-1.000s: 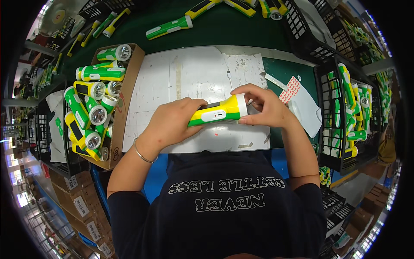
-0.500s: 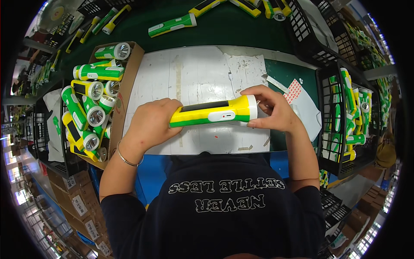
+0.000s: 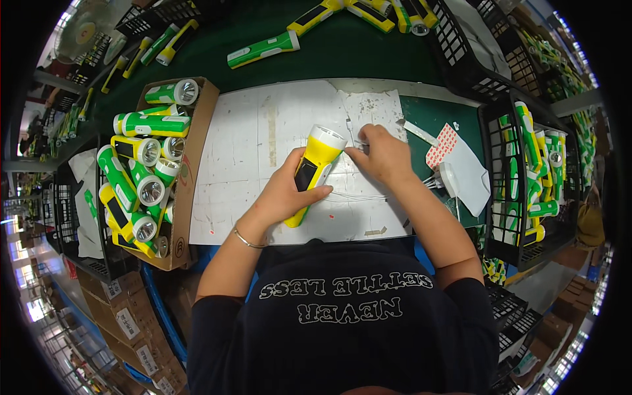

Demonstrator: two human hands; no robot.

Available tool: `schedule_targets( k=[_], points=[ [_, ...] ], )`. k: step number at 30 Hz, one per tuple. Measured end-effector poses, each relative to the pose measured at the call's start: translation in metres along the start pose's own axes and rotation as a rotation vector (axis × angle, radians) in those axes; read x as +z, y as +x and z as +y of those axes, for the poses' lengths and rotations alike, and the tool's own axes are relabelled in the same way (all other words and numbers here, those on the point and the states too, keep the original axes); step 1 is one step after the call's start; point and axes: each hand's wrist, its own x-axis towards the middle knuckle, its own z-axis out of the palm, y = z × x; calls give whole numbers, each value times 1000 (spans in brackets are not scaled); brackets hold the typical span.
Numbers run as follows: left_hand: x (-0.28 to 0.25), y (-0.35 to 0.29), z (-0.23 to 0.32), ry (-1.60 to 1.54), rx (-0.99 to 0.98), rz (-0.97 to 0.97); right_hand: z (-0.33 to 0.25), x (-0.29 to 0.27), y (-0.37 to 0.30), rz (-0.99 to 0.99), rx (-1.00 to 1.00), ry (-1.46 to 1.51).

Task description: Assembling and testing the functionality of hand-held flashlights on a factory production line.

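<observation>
A yellow and green flashlight (image 3: 318, 160) with a white head and a dark panel on its side is in my left hand (image 3: 287, 192). It stands tilted, head pointing away from me, with my fingers and thumb wrapped round its body. My right hand (image 3: 388, 157) is just right of the flashlight's head, low over the white board. Its thumb and forefinger are bent and apart, close to a thin white cable (image 3: 349, 125) with a small plug end. Part of that cable is hidden under the fingers.
A cardboard box (image 3: 201, 131) of flashlights stands left, a black crate (image 3: 503, 197) of more at right. By my right forearm lie a white device (image 3: 449, 178), a red-dotted sticker sheet (image 3: 442, 146) and a cutter knife (image 3: 420, 133). Another flashlight (image 3: 263, 49) lies beyond the white board (image 3: 230, 151).
My left hand has turned the flashlight from lying crosswise to head-away and brought it nearer the middle. My right hand has left the flashlight's head and moved toward the cable end.
</observation>
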Motion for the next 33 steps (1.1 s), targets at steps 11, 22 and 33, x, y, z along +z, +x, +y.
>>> schedule_targets(
  k=[11,22,33],
  points=[
    [9,15,-1,-125,-11,179,-5,-16,-21,-188,-73,939],
    [14,13,18,-343,-41,46,-16,-37,-35,-92,-304,589],
    [20,7,21,-11,-12,102,-7,-29,-22,-716,-137,1032]
  ],
)
